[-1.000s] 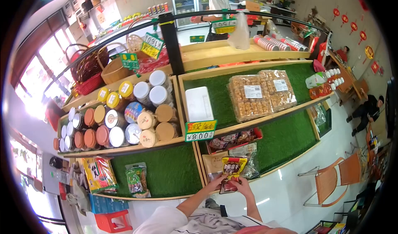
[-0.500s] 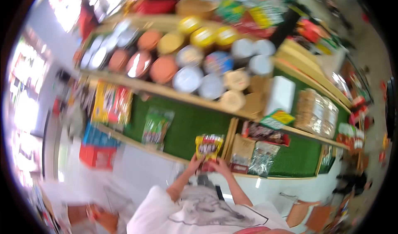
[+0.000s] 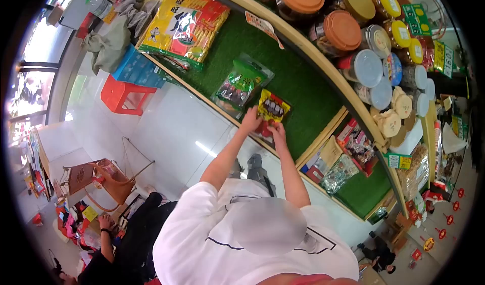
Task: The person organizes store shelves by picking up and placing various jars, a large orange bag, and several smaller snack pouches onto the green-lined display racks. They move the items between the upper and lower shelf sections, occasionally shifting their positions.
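Note:
A small yellow and red snack bag (image 3: 273, 107) is held at its lower end by both hands, over the green mat (image 3: 308, 103) of the lower shelf. My left hand (image 3: 250, 120) grips the left lower edge of the bag with bent fingers. On the right lower edge, my right hand (image 3: 277, 130) pinches it with closed fingers. A clear-fronted green snack bag (image 3: 243, 83) lies flat just left of it, close to its edge. Further left is a large yellow and red snack pack (image 3: 184, 27).
Lidded jars (image 3: 342, 31) fill the upper shelf behind a wooden rail (image 3: 348, 90). Beyond a wooden divider (image 3: 323, 136), more packets (image 3: 338, 174) lie in the right compartment. A red stool (image 3: 124, 95) and blue box (image 3: 136, 65) stand left. Another person's hand (image 3: 105, 223) shows lower left.
My view has swung, so the jars now sit to the upper right. Both hands have carried the yellow and red bag left along the shelf, away from the divider, beside the green bag.

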### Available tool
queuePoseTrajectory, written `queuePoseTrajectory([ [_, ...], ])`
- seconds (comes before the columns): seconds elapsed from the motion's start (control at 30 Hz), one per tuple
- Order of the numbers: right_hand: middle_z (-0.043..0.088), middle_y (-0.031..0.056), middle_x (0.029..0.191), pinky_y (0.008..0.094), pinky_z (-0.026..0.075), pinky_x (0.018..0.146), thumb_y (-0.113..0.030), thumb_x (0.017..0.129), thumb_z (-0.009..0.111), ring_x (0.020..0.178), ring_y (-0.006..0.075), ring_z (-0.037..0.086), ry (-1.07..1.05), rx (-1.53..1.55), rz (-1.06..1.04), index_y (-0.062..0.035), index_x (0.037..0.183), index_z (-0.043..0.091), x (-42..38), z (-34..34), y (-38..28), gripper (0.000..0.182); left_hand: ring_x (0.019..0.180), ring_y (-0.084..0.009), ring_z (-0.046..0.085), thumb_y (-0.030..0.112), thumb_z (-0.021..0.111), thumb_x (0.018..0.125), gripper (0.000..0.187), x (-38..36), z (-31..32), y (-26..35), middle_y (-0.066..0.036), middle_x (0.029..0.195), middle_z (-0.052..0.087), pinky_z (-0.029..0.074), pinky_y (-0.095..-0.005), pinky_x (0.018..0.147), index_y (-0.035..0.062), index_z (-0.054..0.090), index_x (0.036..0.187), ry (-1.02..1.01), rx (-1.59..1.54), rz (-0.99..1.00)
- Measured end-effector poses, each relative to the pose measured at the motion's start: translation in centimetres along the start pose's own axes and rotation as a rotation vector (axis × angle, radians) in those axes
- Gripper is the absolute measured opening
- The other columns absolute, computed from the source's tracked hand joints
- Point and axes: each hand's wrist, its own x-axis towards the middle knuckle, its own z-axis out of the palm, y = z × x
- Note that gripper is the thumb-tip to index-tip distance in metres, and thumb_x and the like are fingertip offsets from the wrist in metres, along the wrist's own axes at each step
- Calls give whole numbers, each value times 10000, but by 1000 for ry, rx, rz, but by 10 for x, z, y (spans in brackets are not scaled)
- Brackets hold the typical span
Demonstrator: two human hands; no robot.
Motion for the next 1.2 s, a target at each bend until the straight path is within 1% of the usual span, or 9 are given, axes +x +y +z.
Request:
queuePoseTrajectory([
  [0.3, 537, 17, 1368, 430, 402, 969, -294, 881, 631, 1217, 174, 500, -79, -38, 155, -171, 1437, 397, -15, 23, 19, 616, 1355, -441, 345, 249, 654, 813, 662, -45, -13, 8, -244, 1505, 304, 427, -542, 1010, 158, 421, 1426, 18, 375, 102],
  [0.33, 619, 90, 1267, 315, 478, 929, -201, 858, 695, 1137, 166, 579, 44, 58, 166, -75, 1386, 476, -23, 19, 23, 585, 1371, -445, 323, 244, 664, 808, 688, -53, -9, -3, -252, 1521, 274, 416, -546, 1023, 166, 408, 1441, 7, 396, 134],
  [0.43, 674, 108, 1164, 316, 496, 906, -215, 861, 693, 1067, 177, 627, 50, -56, 56, -61, 1321, 547, -37, -19, 64, 507, 1415, -481, 230, 231, 692, 797, 797, -58, 3, -16, -276, 1571, 146, 366, -550, 1078, 234, 332, 1508, -14, 538, 405],
  [0.57, 699, 61, 1046, 299, 521, 762, -207, 904, 662, 904, 153, 656, 133, -106, -150, -83, 1262, 590, -85, -86, 75, 385, 1411, -574, 106, 357, 637, 866, 763, -48, 34, -44, -310, 1572, 87, 299, -593, 1103, 319, 266, 1532, -16, 813, 288],
  [0.7, 687, 53, 885, 261, 523, 736, -115, 893, 634, 812, 114, 651, 427, 315, -271, -41, 1147, 629, -144, -177, 76, 265, 1382, -515, 215, 405, 593, 895, 683, -41, 74, -17, -291, 1527, 212, 322, -582, 1073, 164, 344, 1483, 65, 881, 29],
  [0.77, 687, 61, 923, 262, 513, 701, -112, 904, 640, 809, 135, 647, 693, 243, -394, -53, 1138, 625, -160, -234, 105, 241, 1241, -438, 417, 327, 604, 897, 577, -48, 108, 13, -237, 1385, 420, 361, -545, 1019, 25, 434, 1359, 187, 889, 216],
  [0.93, 679, 117, 967, 316, 515, 805, -210, 893, 670, 893, 192, 653, 1163, -167, -214, -60, 1225, 593, -185, -342, 150, 373, 1112, -399, 476, 242, 580, 931, 346, -104, 235, 110, -226, 1153, 539, 384, -487, 955, -7, 533, 1167, -223, 461, 519],
  [1.07, 687, 151, 1049, 320, 504, 854, -292, 894, 677, 958, 247, 658, 824, 267, -166, -34, 1272, 570, -180, -367, 160, 470, 1128, -426, 513, 309, 595, 943, 426, -136, 339, 124, -268, 1199, 552, 401, -477, 970, -38, 520, 1179, -368, 187, 292],
  [1.2, 687, 145, 1002, 327, 510, 833, -283, 873, 705, 944, 226, 663, 973, -67, -96, 0, 1221, 583, -164, -362, 167, 465, 1059, -393, 591, 262, 658, 913, 596, -126, 382, 90, -249, 1231, 554, 474, -430, 903, -43, 389, 1348, -251, 184, 145],
])
